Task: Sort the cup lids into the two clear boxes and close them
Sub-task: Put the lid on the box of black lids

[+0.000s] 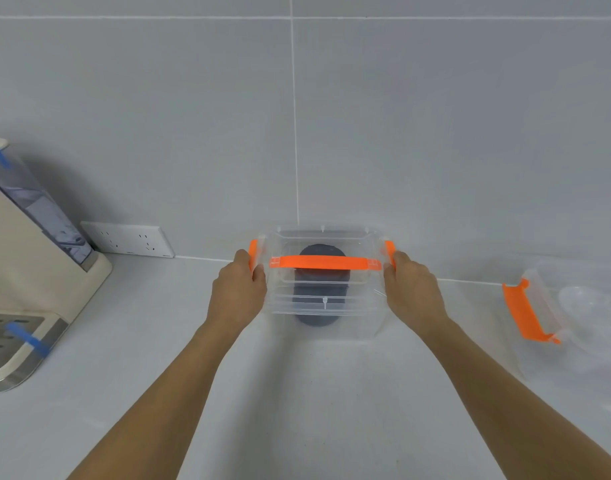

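A clear box (363, 306) with its lid on and an orange carry handle (325, 263) stands on the counter against the wall. A stack of dark lids (319, 282) shows through its walls. My left hand (240, 289) grips the box's left end, fingers on the orange left latch (253, 252). My right hand (413, 289) grips the right end at the orange right latch (390, 252). A second clear box (581, 327) sits at the far right with an orange latch (525, 311) facing me and clear lids (591, 301) inside.
A beige water dispenser (23, 271) with blue tape strips stands at the left on the white counter (297, 393). A white wall socket (127, 239) is mounted low on the tiled wall behind it.
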`<state>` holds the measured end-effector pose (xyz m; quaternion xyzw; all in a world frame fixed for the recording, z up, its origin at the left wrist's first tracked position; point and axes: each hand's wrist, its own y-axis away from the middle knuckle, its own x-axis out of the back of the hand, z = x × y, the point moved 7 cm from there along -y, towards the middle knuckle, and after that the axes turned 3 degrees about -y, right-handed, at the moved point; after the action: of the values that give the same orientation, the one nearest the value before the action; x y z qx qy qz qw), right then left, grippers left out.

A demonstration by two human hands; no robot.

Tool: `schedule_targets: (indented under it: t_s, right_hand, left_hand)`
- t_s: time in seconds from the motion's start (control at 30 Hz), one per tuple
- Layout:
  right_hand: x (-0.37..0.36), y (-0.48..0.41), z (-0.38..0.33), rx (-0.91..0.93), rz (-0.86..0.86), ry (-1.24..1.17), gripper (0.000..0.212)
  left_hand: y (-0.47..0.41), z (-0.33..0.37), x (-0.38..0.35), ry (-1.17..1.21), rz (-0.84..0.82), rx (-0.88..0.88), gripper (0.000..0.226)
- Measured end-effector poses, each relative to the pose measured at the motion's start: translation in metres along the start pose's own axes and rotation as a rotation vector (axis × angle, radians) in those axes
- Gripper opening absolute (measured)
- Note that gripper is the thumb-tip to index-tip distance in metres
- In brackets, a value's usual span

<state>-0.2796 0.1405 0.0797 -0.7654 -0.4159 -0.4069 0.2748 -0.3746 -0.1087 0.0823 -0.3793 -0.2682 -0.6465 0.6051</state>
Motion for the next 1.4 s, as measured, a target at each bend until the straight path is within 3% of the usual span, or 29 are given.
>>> schedule_targets:
  t_s: [0.17, 0.57, 0.73, 0.87, 1.07, 1.4]
  right_hand:
    - [-0.003, -0.002, 0.001, 0.022, 0.02, 0.038, 0.045]
    - [-0.003, -0.003, 0.004, 0.001, -0.009, 0.058, 0.037]
    - [0.013, 0.003, 0.003, 0.037, -0.09, 0.143, 0.054]
    - [0.043, 0.018, 0.003, 0.116, 0.017, 0.19, 0.068]
    - [0.082, 0.04, 0.024, 0.216, 0.11, 0.237, 0.081]
    - [0.153, 0.087, 0.11, 0.242, 0.292, 0.307, 0.087]
  left_hand:
    - [0.0, 0.008, 0.001, -0.105, 0.024, -0.052, 0.017]
    - [0.002, 0.006, 0.0, -0.12, 0.006, -0.08, 0.015]
    - [-0.005, 0.006, 0.012, -0.36, -0.106, -0.027, 0.039]
    - [-0.001, 0.025, 0.032, -0.364, 0.005, -0.039, 0.054]
    - [0.034, 0.083, 0.035, -0.257, 0.125, -0.273, 0.063]
    - [0.116, 0.17, -0.01, -0.135, 0.165, -0.437, 0.07]
